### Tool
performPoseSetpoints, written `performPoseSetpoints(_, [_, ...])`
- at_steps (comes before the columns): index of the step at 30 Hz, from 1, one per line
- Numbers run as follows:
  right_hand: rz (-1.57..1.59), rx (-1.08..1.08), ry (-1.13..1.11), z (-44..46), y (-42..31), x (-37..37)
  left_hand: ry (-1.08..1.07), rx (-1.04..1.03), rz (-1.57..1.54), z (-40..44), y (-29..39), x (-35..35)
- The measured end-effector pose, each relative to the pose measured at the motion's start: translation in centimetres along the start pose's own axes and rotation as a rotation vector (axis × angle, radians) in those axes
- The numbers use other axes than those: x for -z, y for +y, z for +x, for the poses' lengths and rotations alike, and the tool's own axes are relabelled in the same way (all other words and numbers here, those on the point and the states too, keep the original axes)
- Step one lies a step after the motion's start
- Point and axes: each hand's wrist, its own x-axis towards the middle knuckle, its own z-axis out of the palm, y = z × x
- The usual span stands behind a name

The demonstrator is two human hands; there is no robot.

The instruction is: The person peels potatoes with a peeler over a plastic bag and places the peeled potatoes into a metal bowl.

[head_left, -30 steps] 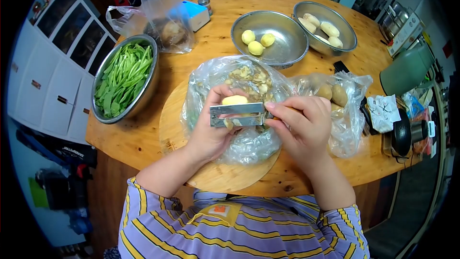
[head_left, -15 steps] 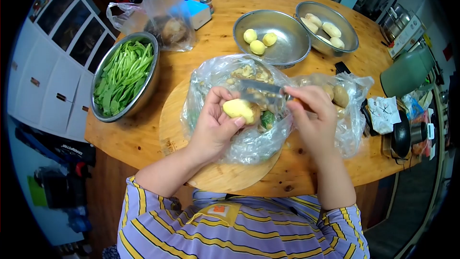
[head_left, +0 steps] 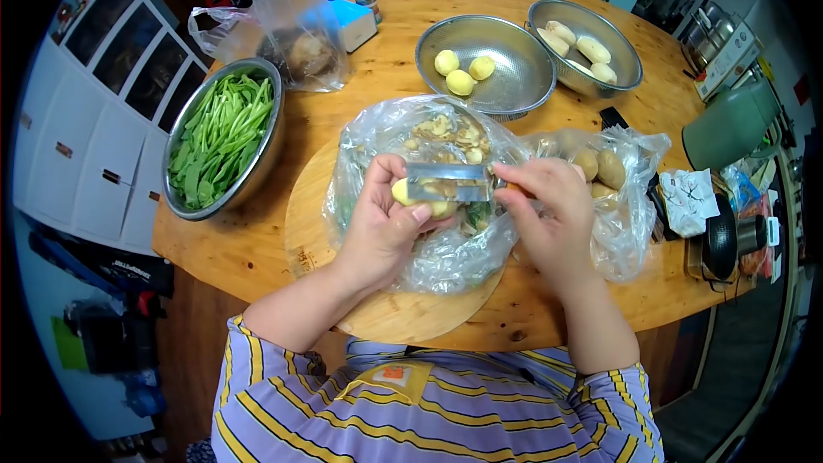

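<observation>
My left hand (head_left: 381,227) holds a partly peeled yellow potato (head_left: 403,195). Over that potato lies the metal blade of a peeler (head_left: 450,182), which hides part of it. The peeler's handle is pinched by my right hand (head_left: 549,210). Beneath both hands an open clear plastic bag (head_left: 364,137) with brown peelings (head_left: 454,130) rests on a round wooden board (head_left: 411,317). Unpeeled potatoes (head_left: 609,169) sit in a second plastic bag (head_left: 630,223) to the right.
Peeled potatoes (head_left: 460,82) lie in a metal strainer (head_left: 523,73); a second strainer (head_left: 630,60) holds paler pieces. Leafy greens (head_left: 219,137) fill a bowl (head_left: 273,141) at the left. A knotted bag (head_left: 304,43), blue box (head_left: 351,26) and green container (head_left: 729,127) stand farther out.
The peeler was over the potato, moved off to the right, and is now back across it. My left hand has turned the potato and still grips it.
</observation>
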Motion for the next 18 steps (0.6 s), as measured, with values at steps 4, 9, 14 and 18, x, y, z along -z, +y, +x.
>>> performPoseSetpoints(4, [0.235, -0.347, -0.068, -0.3, 2.5, -0.6, -0.124, -0.018, -0.035, 0.1, -0.1, 1.1])
performPoseSetpoints(9, [0.231, -0.264, -0.088, 0.2, 0.2, 0.0, -0.082, -0.067, -0.058, 0.3, -0.1, 0.7])
performPoseSetpoints(14, [-0.058, 0.106, -0.002, 0.3, -1.7, 0.1, -0.165, -0.129, 0.070, 0.5, -0.5, 0.8])
performPoseSetpoints(18, [-0.055, 0.049, -0.002, 0.2, -1.2, 0.3, -0.152, -0.090, 0.017, 0.2, -0.5, 1.0])
